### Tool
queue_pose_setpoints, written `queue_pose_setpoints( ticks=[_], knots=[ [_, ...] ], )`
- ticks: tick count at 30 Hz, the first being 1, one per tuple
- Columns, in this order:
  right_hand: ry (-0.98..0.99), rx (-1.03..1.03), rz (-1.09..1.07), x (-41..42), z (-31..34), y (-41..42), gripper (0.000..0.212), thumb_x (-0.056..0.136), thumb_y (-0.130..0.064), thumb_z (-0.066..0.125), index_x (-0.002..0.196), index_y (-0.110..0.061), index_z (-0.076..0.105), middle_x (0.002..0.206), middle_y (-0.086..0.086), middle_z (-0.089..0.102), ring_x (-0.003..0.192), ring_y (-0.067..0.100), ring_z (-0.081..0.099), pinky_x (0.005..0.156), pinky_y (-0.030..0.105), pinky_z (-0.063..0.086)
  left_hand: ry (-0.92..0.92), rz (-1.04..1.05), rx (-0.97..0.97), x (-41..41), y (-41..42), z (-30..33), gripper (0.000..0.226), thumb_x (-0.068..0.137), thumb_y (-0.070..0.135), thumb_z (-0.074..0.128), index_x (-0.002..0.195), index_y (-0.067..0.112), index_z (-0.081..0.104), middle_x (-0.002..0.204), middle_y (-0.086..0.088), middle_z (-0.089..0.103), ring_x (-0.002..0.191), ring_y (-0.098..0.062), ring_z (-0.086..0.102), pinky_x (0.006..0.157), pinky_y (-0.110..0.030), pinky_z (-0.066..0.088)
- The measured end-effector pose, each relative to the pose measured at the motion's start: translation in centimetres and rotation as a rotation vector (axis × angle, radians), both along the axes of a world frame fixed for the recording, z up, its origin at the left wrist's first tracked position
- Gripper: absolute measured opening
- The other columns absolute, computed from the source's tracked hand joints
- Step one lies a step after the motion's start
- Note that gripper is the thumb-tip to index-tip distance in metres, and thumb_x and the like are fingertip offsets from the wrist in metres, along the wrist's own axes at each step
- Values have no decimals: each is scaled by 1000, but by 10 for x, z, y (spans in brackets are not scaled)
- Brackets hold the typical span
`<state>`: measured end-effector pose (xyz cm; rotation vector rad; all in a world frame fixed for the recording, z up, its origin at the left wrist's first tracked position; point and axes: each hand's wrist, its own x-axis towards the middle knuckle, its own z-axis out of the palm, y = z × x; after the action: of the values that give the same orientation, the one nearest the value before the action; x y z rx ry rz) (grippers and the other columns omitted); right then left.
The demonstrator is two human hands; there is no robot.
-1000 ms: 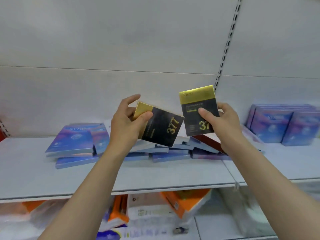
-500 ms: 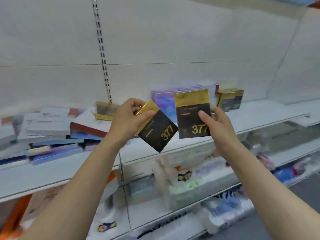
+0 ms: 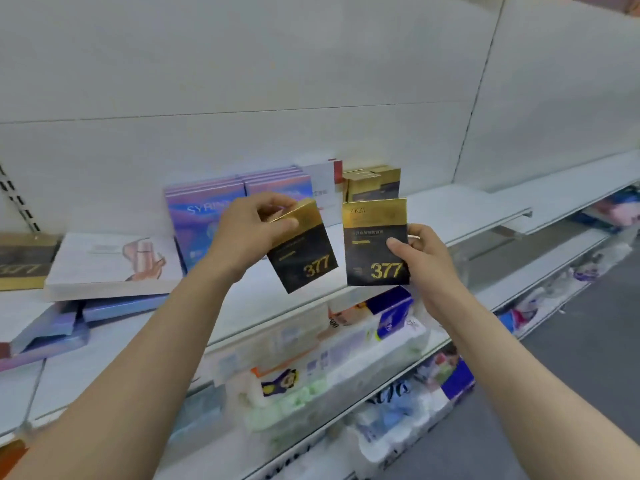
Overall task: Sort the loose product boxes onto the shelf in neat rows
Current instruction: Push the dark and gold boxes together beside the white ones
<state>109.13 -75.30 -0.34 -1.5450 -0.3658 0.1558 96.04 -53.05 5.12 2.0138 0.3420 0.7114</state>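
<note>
Above shelf (image 3: pixel 450 216) | left hand (image 3: pixel 242 237): 1 black-gold box (image 3: pixel 304 258) | right hand (image 3: pixel 426 258): 1 box (image 3: pixel 375 244)

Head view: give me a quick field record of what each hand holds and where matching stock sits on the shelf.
left hand: left hand pinches the tilted black-and-gold box by its gold top
right hand: right hand holds the upright black-and-gold box by its right edge
boxes touching: no, a gap between them
matching stock: gold boxes standing at the back of the shelf
neighbours: purple boxes upright, left of the gold ones
still loose: flat white box on a pile at left
</note>
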Motion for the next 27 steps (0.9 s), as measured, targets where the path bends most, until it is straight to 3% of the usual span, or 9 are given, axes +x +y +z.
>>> queue_pose_setpoints(
  ticks=[3, 8, 12, 15, 21, 25, 27],
  knots=[
    [15, -56, 9, 58, -6, 1, 24, 92, -22, 67, 113, -29, 58, 108, -2, 72, 103, 21, 68, 97, 49, 51, 9, 10, 52, 56, 5, -6, 26, 80, 18, 76, 105, 27, 73, 103, 4, 69, 98, -14, 62, 80, -24, 45],
    [53, -136, 22, 170, -1, 7, 24, 91, -18, 68, 114, -21, 59, 108, 5, 71, 102, 29, 68, 92, 53, 54, 19, 43, 88, 155, 16, 1, 25, 75, 21, 81, 97, 24, 70, 92, 10, 69, 88, -3, 62, 72, -17, 43],
    [38, -144, -15, 255, 3, 13, 27, 91, -13, 68, 116, -14, 60, 106, 10, 71, 102, 32, 67, 88, 49, 56, 21, 49, 109, 225, 23, 4, 25, 71, 24, 83, 90, 26, 67, 87, 13, 67, 82, -1, 61, 67, -15, 42],
    [31, -162, -8, 303, -6, 18, 27, 89, -17, 71, 116, -17, 63, 107, 6, 72, 104, 25, 67, 95, 46, 53, 36, 58, 126, 260, 27, 0, 26, 71, 25, 84, 92, 25, 68, 91, 9, 68, 86, -6, 62, 72, -19, 45],
    [67, -180, 35, 362, -28, 34, 27, 89, -20, 72, 115, -22, 63, 109, 1, 71, 107, 21, 65, 97, 42, 50, 109, 64, 162, 295, 28, -9, 26, 72, 26, 83, 92, 27, 67, 89, 14, 66, 85, 1, 60, 65, -12, 39],
    [-29, -262, 47, 387, -40, 43, 27, 88, -21, 73, 113, -22, 64, 107, 1, 72, 103, 23, 68, 89, 41, 56, 100, 91, 176, 312, 22, -12, 25, 71, 25, 83, 89, 29, 66, 90, 12, 68, 89, -5, 62, 72, -18, 45],
    [-144, -348, 36, 395, -37, 47, 38, 85, -28, 76, 119, -22, 60, 109, -6, 67, 98, 17, 66, 76, 29, 54, 117, 101, 206, 320, 17, -12, 26, 73, 27, 83, 91, 30, 65, 93, 12, 66, 90, -4, 61, 72, -16, 44]
  ],
)
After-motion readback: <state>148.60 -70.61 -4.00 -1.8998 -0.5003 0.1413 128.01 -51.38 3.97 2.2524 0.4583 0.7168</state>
